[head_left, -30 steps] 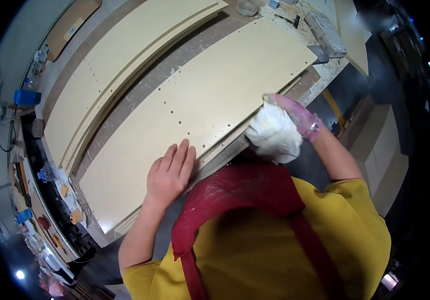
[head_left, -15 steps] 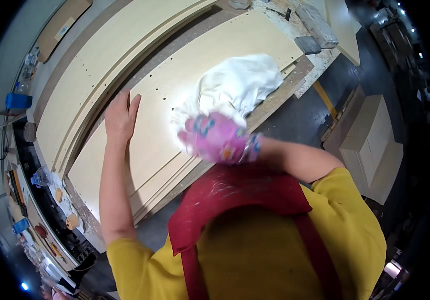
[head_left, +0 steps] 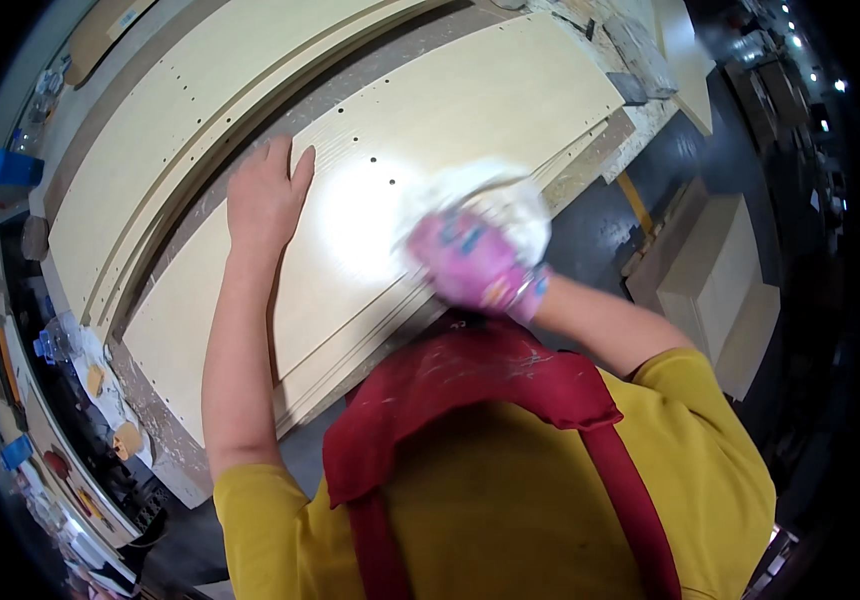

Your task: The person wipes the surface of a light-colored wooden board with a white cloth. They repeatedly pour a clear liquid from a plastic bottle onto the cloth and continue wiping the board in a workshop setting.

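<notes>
My left hand (head_left: pixel 266 196), bare, lies flat on a pale wooden panel (head_left: pixel 470 90), its fingers stretched out toward the panel's far edge. My right hand (head_left: pixel 470 262) wears a pink patterned glove and is closed on a white cloth (head_left: pixel 522 205), which is blurred by motion. Cloth and glove are at the panel's near edge, right of the middle. A row of small dark holes runs across the panel, and a bright patch of light falls between my hands. More panels show stacked beneath this one along the near edge.
A second stack of curved pale panels (head_left: pixel 175 110) lies beyond, across a dark gap. Grey blocks (head_left: pixel 628 88) sit at the table's right end. A cardboard box (head_left: pixel 715 270) stands on the floor at right. Clear plastic bottles (head_left: pixel 58 342) and a blue container (head_left: pixel 18 168) are at left.
The white cloth, spread over the panel before, is now bunched closer to the near edge at my right hand. My right hand has shifted slightly right; my left still rests on the panel.
</notes>
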Demonstrator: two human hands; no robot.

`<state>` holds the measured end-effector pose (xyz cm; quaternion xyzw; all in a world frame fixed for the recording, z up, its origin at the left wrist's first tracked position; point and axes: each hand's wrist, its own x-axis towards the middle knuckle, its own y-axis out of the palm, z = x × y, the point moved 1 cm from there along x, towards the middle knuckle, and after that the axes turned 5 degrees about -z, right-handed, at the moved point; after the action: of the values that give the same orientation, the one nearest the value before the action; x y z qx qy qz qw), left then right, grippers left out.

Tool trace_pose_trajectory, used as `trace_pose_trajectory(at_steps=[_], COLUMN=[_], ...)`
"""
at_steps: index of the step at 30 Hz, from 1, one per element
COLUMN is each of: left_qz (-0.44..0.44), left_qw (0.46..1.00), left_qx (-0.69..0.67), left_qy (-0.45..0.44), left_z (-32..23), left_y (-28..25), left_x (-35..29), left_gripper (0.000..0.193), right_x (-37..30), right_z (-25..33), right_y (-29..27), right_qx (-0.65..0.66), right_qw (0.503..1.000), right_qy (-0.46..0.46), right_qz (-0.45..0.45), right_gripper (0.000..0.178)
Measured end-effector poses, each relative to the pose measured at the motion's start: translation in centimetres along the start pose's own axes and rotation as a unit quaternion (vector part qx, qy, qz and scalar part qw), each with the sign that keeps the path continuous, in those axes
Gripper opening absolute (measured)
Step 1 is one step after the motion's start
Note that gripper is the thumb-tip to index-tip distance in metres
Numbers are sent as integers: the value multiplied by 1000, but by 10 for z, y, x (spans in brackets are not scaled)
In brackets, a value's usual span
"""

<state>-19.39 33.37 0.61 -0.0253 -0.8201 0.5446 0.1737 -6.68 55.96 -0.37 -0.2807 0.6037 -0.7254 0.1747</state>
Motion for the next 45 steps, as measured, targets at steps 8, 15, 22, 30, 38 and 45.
trace_pose_trajectory(at_steps=[8, 15, 22, 30, 38, 45], left_qz=[-24, 15, -30, 38, 21, 64], left_qw=[1000, 999, 999, 997, 995, 996], left_qx=[8, -21, -2, -32, -35, -6], left_qy=[-7, -24, 25, -62, 89, 60], left_z=[-9, -13, -10, -22, -131, -182], left_y=[2, -6, 4, -1, 46, 108], left_x=[-8, -6, -7, -2, 103, 135], left_gripper=[39, 39, 39, 34, 51, 54], right_x=[-11, -46, -51, -104, -46, -96], right_z=[-39, -110, -119, -203, -80, -250], right_y=[-17, -45, -4, -37, -46, -49], right_qx=[-61, -133, 0, 65, 152, 300], right_qw=[969, 966, 960, 912, 986, 865], right_qy=[218, 215, 267, 379, 61, 320], right_qz=[96, -47, -82, -140, -40, -244], right_gripper=[36, 35, 33, 35, 29, 25])
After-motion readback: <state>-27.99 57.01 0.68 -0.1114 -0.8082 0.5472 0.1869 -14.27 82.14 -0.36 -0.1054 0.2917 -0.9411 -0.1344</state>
